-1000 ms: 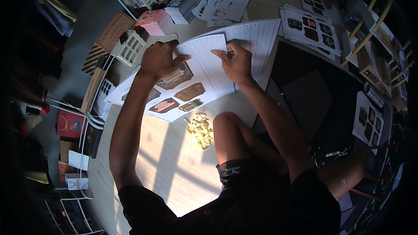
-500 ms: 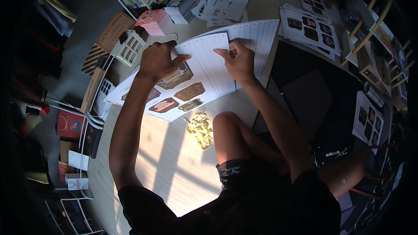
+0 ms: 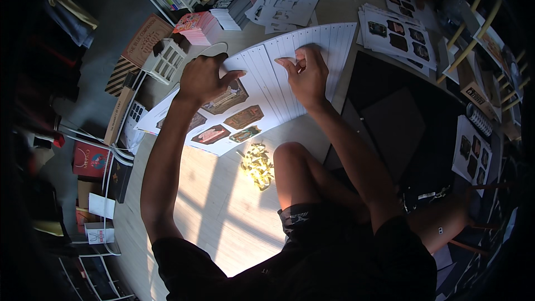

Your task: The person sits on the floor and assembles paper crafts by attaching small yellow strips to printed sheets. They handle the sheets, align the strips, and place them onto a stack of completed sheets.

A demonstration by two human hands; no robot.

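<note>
A large stack of printed sheets (image 3: 245, 96) is bent upward above the floor, its right side fanned into narrow white strips with small marks along the top edge. Dark ornate label shapes are printed on the front sheet. My left hand (image 3: 203, 78) is closed on the stack's upper edge, thumb on the front and fingers partly hidden behind. In front of the fanned strips is my right hand (image 3: 310, 75), its thumb and forefinger apart and no sheet visibly pinched between them. Whether its fingertips touch the strips is hard to tell.
Beneath the stack a heap of shiny yellow scraps (image 3: 257, 168) lies on the sunlit floor. More printed sheets (image 3: 398, 36) are piled at the right, cut-out sheets (image 3: 285, 6) at the back. Book stacks (image 3: 196, 28) and a white crate (image 3: 165, 61) stand at the left.
My right hand has let go of the sheet corner it pinched and its thumb and forefinger have parted. That sheet's edge has shifted left. My left hand stays in place.
</note>
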